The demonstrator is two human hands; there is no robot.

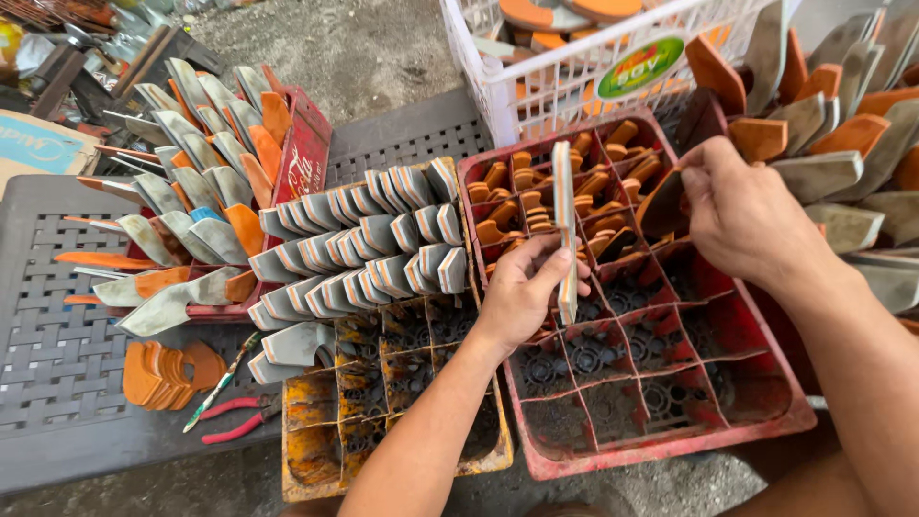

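left hand (522, 297) pinching grey blade (564, 225); right hand (742, 215) gripping orange piece (661, 203) over red crate (756, 383)

Bare forearms — no sleeves, no gloves.

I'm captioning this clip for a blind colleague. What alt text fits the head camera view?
Seen from above, a person's left hand holds a thin grey blade upright over a red divided crate, while the right hand grips an orange handle piece at its far cells. A yellow crate beside it is packed with grey blades, and red pliers lie on the grey table.
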